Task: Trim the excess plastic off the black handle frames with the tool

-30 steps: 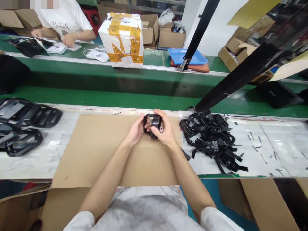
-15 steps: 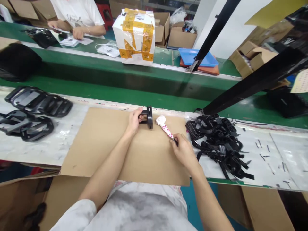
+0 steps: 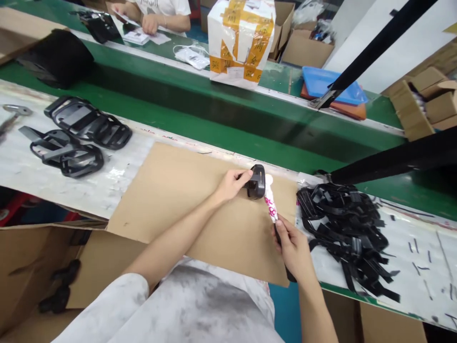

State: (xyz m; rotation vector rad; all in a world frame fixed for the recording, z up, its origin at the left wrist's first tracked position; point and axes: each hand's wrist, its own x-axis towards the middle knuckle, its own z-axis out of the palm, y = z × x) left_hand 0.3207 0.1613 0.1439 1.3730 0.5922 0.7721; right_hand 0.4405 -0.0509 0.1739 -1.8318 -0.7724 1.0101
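My left hand (image 3: 233, 185) pinches a black plastic frame (image 3: 256, 182) with an opening through it, held tilted above a brown cardboard sheet (image 3: 214, 209). In my right hand (image 3: 292, 243) is a long tool (image 3: 270, 202), its head and shaft wrapped in white material with pink print, its handle dark. The wrapped head is right beside the frame's right side; whether they touch I cannot tell. A tangled pile of black straps (image 3: 342, 224) lies to the right of my right hand.
Black frames with straps (image 3: 89, 121) lie at left, near a metal-headed hammer (image 3: 17, 110). A dark post (image 3: 400, 155) slants over the right side. Across the green bench stand a taped white box (image 3: 241, 43) and a blue tray (image 3: 333, 85); another person's hands (image 3: 150, 23) hold papers.
The black frame has turned in my left hand so its opening shows more. My right hand has brought the wrapped tool more upright and closer to it. The whole view has shifted.
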